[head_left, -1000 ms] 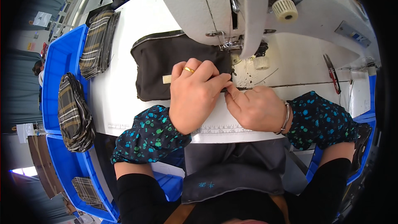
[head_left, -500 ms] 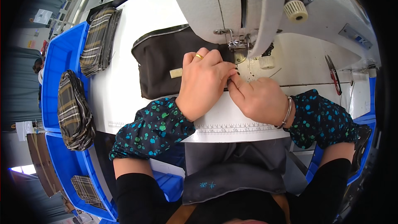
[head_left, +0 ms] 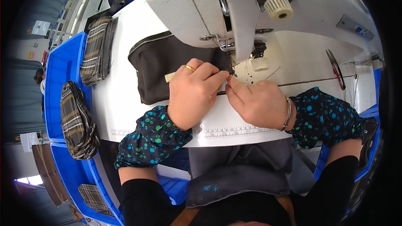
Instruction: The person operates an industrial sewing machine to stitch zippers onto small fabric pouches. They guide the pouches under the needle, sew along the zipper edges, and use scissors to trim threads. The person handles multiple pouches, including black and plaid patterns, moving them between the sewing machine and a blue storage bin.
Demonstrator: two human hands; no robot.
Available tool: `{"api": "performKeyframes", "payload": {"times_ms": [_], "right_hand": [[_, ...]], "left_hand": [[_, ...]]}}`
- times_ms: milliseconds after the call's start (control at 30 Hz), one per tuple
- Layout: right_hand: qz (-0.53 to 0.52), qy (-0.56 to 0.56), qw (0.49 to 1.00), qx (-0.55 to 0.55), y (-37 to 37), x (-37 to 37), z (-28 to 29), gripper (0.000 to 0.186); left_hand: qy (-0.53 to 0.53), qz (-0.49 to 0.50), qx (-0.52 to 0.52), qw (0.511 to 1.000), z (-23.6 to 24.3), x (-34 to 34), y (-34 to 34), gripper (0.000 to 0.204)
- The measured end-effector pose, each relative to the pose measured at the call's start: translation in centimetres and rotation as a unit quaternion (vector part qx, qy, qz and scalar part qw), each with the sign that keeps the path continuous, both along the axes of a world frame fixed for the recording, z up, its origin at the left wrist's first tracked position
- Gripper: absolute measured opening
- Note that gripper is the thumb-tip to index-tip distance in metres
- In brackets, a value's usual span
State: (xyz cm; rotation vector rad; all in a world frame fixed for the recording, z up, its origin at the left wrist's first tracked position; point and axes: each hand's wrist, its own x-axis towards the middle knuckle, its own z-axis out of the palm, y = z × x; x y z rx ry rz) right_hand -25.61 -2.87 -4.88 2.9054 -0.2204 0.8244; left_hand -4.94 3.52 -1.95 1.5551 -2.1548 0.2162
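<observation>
Head view: dark zippered pouch (head_left: pixel 153 67) has its zip (head_left: pixel 157 38) attached at eleven o'clock; its four-o'clock edge, near the sewing machine (head_left: pixel 197 12), seems unfinished. Left hand (head_left: pixel 190 96) pinches it; right hand (head_left: pixel 261 104), grip unclear.

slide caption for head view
At a sewing machine, left hand on dark zippered fabric, right hand at its edge.

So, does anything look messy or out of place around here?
Slightly messy: dark specks and a thin loose strand lie just right of the dark zippered fabric, near the sewing machine, looking like stray scraps. At left, a plaid bundle slants across the edge of a blue bin, not squarely inside. Nothing looks clearly damaged.
</observation>
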Motion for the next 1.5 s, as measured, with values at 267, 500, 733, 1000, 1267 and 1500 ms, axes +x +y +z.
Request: {"api": "performKeyframes", "payload": {"times_ms": [267,500,733,1000,1267,1500], "right_hand": [[0.009,0.009,1.0,0.002,0.1,0.0,0.1,0.032],[0.012,0.014,1.0,-0.015,0.2,0.0,-0.1,0.031],[0.018,0.021,1.0,-0.011,0.2,-0.1,0.1,0.031],[0.03,0.035,0.999,-0.003,-0.1,-0.2,0.6,0.03],[0.033,0.037,0.999,-0.004,-0.1,-0.1,0.6,0.028],[0.04,0.032,0.999,-0.007,-0.2,-0.1,0.5,0.028]], "left_hand": [[-0.027,-0.005,-0.03,0.999,-0.1,-0.7,-0.4,0.035],[-0.033,-0.01,0.004,0.999,0.0,-1.1,-0.3,0.036],[-0.064,-0.017,0.003,0.998,-0.2,-0.1,-1.5,0.029],[-0.08,-0.013,-0.001,0.997,-0.4,0.5,-1.5,0.035],[-0.064,0.004,0.013,0.998,-0.3,0.4,-1.5,0.042],[-0.051,0.007,0.01,0.999,-0.3,0.5,-1.7,0.037]]}}
